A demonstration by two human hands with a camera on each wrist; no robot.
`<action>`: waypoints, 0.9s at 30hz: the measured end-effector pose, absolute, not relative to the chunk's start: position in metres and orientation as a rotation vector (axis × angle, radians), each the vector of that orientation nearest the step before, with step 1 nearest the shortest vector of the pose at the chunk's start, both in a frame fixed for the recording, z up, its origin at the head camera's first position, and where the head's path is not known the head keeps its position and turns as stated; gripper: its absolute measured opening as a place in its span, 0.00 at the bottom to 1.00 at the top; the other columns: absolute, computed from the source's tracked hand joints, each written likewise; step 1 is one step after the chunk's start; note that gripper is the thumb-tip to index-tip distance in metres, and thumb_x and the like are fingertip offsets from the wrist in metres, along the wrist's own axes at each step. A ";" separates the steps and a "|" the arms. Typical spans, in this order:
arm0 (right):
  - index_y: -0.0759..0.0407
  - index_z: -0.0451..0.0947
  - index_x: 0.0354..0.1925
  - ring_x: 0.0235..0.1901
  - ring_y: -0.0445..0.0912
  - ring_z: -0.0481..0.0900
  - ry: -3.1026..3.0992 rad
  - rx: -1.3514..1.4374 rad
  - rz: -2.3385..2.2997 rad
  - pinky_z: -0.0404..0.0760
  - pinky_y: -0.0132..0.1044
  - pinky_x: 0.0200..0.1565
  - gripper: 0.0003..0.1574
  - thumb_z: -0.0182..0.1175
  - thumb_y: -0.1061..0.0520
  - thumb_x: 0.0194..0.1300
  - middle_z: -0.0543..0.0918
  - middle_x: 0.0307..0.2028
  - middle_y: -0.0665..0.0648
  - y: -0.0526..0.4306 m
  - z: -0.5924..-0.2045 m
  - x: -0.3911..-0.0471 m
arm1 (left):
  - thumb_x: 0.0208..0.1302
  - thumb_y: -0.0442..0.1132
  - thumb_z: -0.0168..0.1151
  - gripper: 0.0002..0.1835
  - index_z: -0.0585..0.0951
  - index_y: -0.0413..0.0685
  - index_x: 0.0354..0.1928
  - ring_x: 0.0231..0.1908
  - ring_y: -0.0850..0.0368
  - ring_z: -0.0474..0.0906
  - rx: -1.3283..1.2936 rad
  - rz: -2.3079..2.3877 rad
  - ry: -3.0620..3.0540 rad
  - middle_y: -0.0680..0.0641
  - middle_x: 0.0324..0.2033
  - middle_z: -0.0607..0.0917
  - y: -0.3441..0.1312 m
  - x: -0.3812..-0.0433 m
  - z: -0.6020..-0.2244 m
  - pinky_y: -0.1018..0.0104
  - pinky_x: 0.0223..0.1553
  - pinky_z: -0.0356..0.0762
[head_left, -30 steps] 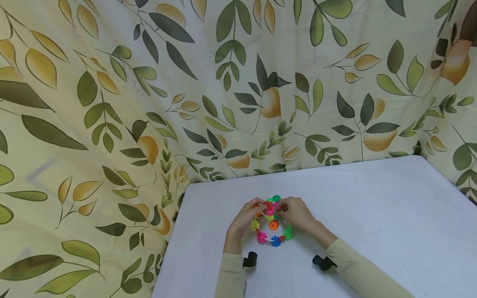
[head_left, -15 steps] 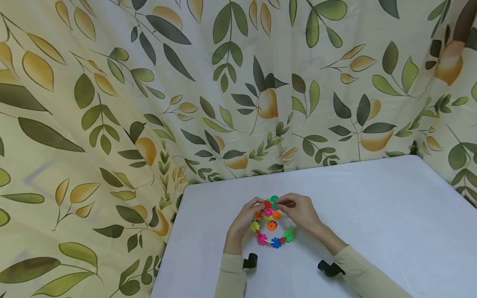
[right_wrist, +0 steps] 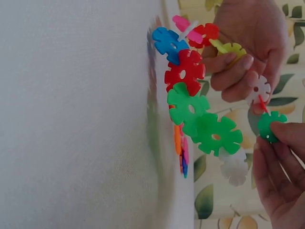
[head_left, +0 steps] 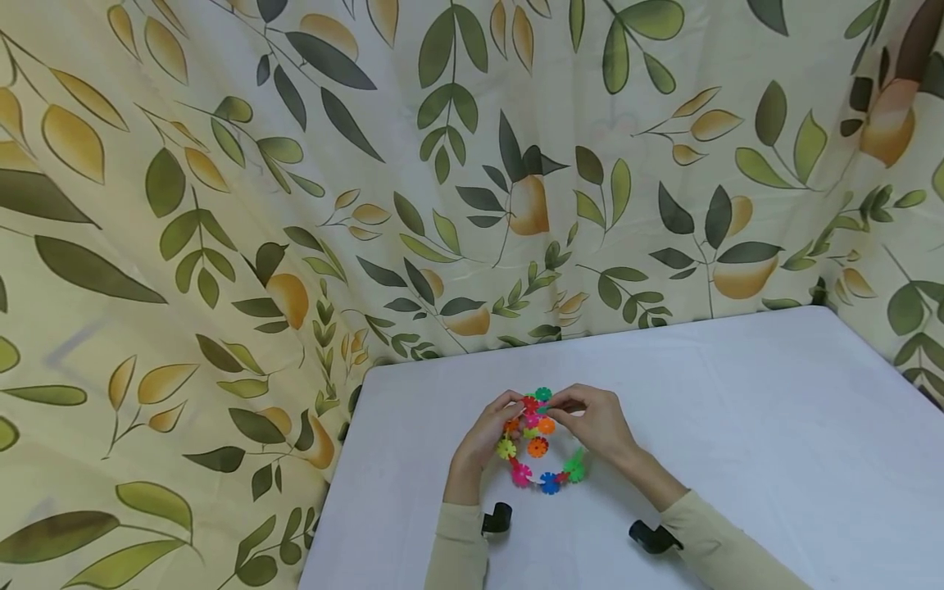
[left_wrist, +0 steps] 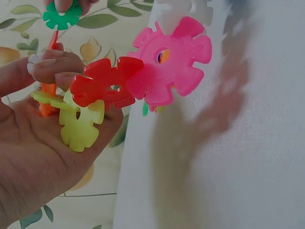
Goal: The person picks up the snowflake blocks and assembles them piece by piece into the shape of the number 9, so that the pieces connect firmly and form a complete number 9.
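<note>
A curved chain of slotted flower-shaped plastic discs (right_wrist: 191, 109), in pink, blue, red, green, yellow and white, hangs between my hands close over the table. My left hand (head_left: 479, 434) holds one end; in the left wrist view its fingers curl behind a yellow disc (left_wrist: 80, 125) and an orange disc seen edge-on (left_wrist: 47, 95). Between thumb and fingers my right hand (head_left: 601, 422) pinches a green disc (right_wrist: 268, 122). This disc sits right at a red disc seen edge-on (right_wrist: 263, 103), beside a white disc (right_wrist: 259, 88) at the left fingertips.
An orange disc (head_left: 537, 447) shows inside the chain's curve, with another orange disc (head_left: 546, 425) and a green disc (head_left: 543, 394) farther back. The white-covered table (head_left: 723, 410) meets a leaf-printed curtain (head_left: 516, 205) behind. Black wrist-camera mounts (head_left: 655, 537) jut from both wrists.
My right hand has shifted slightly right and up, and the green disc in its fingers now shows near the red disc. The chain's near side has moved slightly toward me.
</note>
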State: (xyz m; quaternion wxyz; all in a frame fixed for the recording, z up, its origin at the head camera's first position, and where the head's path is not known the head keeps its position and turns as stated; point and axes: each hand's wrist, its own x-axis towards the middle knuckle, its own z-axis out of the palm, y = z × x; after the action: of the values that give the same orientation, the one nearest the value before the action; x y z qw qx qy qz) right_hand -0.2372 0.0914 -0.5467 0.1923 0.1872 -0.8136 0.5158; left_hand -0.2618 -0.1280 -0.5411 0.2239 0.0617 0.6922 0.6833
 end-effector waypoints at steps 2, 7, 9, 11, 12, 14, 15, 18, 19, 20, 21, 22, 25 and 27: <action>0.57 0.90 0.38 0.33 0.43 0.89 -2.258 0.520 1.438 0.88 0.38 0.37 0.11 0.79 0.66 0.56 0.90 0.34 0.47 0.092 -0.547 -0.237 | 0.81 0.46 0.52 0.13 0.79 0.46 0.52 0.26 0.57 0.68 0.163 1.889 1.908 0.46 0.30 0.74 -0.128 -0.262 -0.541 0.70 0.29 0.73; 0.57 0.90 0.37 0.34 0.44 0.90 -2.216 0.505 1.417 0.88 0.40 0.38 0.11 0.79 0.68 0.55 0.90 0.33 0.47 0.093 -0.548 -0.238 | 0.81 0.46 0.52 0.13 0.77 0.43 0.52 0.25 0.57 0.67 0.192 1.898 1.886 0.48 0.29 0.74 -0.127 -0.262 -0.541 0.69 0.29 0.72; 0.58 0.90 0.37 0.34 0.44 0.90 -2.207 0.507 1.413 0.88 0.39 0.38 0.11 0.79 0.68 0.55 0.90 0.33 0.48 0.094 -0.549 -0.239 | 0.81 0.45 0.52 0.13 0.77 0.43 0.52 0.25 0.57 0.66 0.208 1.902 1.875 0.49 0.28 0.74 -0.127 -0.262 -0.541 0.69 0.29 0.72; 0.59 0.90 0.36 0.33 0.45 0.90 -2.196 0.510 1.417 0.88 0.38 0.37 0.11 0.79 0.68 0.54 0.90 0.33 0.49 0.094 -0.549 -0.239 | 0.81 0.45 0.51 0.12 0.77 0.44 0.51 0.25 0.57 0.67 0.212 1.904 1.867 0.49 0.28 0.74 -0.127 -0.262 -0.541 0.69 0.29 0.72; 0.59 0.90 0.36 0.33 0.45 0.90 -2.191 0.512 1.417 0.88 0.37 0.37 0.11 0.79 0.68 0.54 0.90 0.33 0.49 0.094 -0.550 -0.239 | 0.81 0.45 0.51 0.12 0.77 0.44 0.51 0.25 0.57 0.67 0.216 1.904 1.865 0.50 0.28 0.74 -0.127 -0.262 -0.541 0.70 0.29 0.72; 0.59 0.90 0.36 0.33 0.45 0.90 -2.187 0.511 1.419 0.88 0.36 0.37 0.11 0.79 0.68 0.54 0.90 0.33 0.49 0.094 -0.550 -0.239 | 0.81 0.45 0.51 0.11 0.76 0.45 0.51 0.25 0.57 0.67 0.220 1.909 1.854 0.50 0.27 0.74 -0.127 -0.263 -0.542 0.70 0.29 0.73; 0.58 0.90 0.36 0.33 0.45 0.90 -2.187 0.510 1.419 0.87 0.35 0.36 0.11 0.79 0.68 0.54 0.90 0.33 0.48 0.094 -0.550 -0.239 | 0.81 0.45 0.51 0.11 0.76 0.45 0.50 0.25 0.57 0.67 0.222 1.913 1.847 0.50 0.27 0.74 -0.127 -0.263 -0.542 0.70 0.29 0.73; 0.58 0.90 0.35 0.33 0.45 0.90 -2.186 0.508 1.416 0.88 0.37 0.36 0.11 0.80 0.68 0.53 0.90 0.33 0.48 0.093 -0.550 -0.238 | 0.81 0.44 0.50 0.12 0.75 0.43 0.51 0.25 0.58 0.67 0.232 1.925 1.825 0.50 0.28 0.74 -0.127 -0.264 -0.542 0.70 0.29 0.72; 0.57 0.90 0.35 0.33 0.45 0.90 -2.185 0.512 1.408 0.88 0.37 0.36 0.11 0.80 0.68 0.53 0.90 0.33 0.48 0.092 -0.550 -0.238 | 0.81 0.44 0.50 0.12 0.75 0.42 0.51 0.25 0.58 0.66 0.234 1.931 1.813 0.50 0.28 0.73 -0.126 -0.264 -0.543 0.70 0.29 0.72; 0.57 0.90 0.35 0.33 0.45 0.90 -2.182 0.518 1.401 0.88 0.38 0.36 0.11 0.80 0.68 0.53 0.90 0.33 0.48 0.092 -0.550 -0.237 | 0.81 0.44 0.50 0.12 0.74 0.41 0.51 0.25 0.58 0.66 0.236 1.933 1.807 0.49 0.28 0.73 -0.126 -0.264 -0.543 0.69 0.28 0.71; 0.58 0.90 0.35 0.33 0.44 0.90 -2.176 0.526 1.391 0.88 0.38 0.36 0.11 0.80 0.68 0.53 0.90 0.33 0.48 0.092 -0.549 -0.237 | 0.81 0.44 0.50 0.12 0.74 0.41 0.51 0.25 0.58 0.66 0.234 1.938 1.800 0.49 0.28 0.73 -0.125 -0.264 -0.543 0.69 0.28 0.71; 0.58 0.90 0.35 0.32 0.44 0.90 -2.168 0.535 1.379 0.88 0.38 0.36 0.11 0.80 0.68 0.52 0.90 0.32 0.48 0.092 -0.550 -0.237 | 0.81 0.44 0.50 0.12 0.74 0.41 0.51 0.24 0.58 0.66 0.231 1.942 1.793 0.49 0.28 0.73 -0.124 -0.264 -0.544 0.69 0.28 0.70; 0.57 0.91 0.33 0.32 0.44 0.90 -2.144 0.546 1.349 0.87 0.33 0.37 0.12 0.80 0.69 0.51 0.90 0.32 0.47 0.092 -0.550 -0.237 | 0.81 0.43 0.49 0.09 0.73 0.45 0.48 0.24 0.58 0.65 0.231 1.951 1.771 0.48 0.28 0.72 -0.120 -0.262 -0.545 0.69 0.28 0.69; 0.57 0.91 0.32 0.31 0.43 0.89 -2.132 0.543 1.339 0.85 0.28 0.36 0.13 0.81 0.69 0.49 0.90 0.31 0.47 0.093 -0.550 -0.236 | 0.81 0.42 0.48 0.07 0.73 0.48 0.46 0.24 0.58 0.64 0.241 1.954 1.768 0.48 0.28 0.72 -0.117 -0.260 -0.545 0.69 0.27 0.67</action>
State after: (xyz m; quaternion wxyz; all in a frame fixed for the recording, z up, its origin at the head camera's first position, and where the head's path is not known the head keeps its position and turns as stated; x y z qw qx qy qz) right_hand -0.2364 0.0932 -0.5500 0.2795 0.2025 -0.7948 0.4992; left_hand -0.2603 -0.1170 -0.5450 0.2454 0.0882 0.6476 0.7159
